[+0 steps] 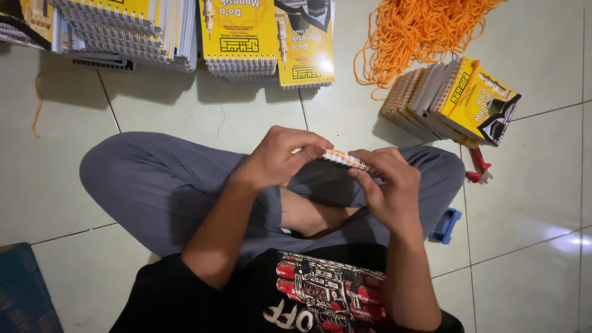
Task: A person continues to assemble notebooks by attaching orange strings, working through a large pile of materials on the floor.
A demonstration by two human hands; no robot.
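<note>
A small spiral-bound booklet [345,160] sits edge-on between both hands, above the person's crossed legs, with an orange strand along its wire spine. The left hand [280,157] curls closed around the booklet's left end, fingers pinching it. The right hand [385,185] grips the right end, fingers folded over it and thumb pressed against the edge.

No container is in view; everything lies loose on the floor. To the right, a leaning stack of yellow booklets [453,102] rests well apart from the hands, and beyond it lies a tangled heap of orange cord [419,31]. Near that stack sits a red-handled tool [478,168], and closer in a small blue plastic piece [445,226] lies beside the right knee. Along the far edge, more piles of yellow spiral booklets [265,37] stretch to the left.

The surface is a pale tiled floor [536,185] with dark grout lines, glossy and dimly lit. A blue cushion [24,290] shows at the near left corner.
</note>
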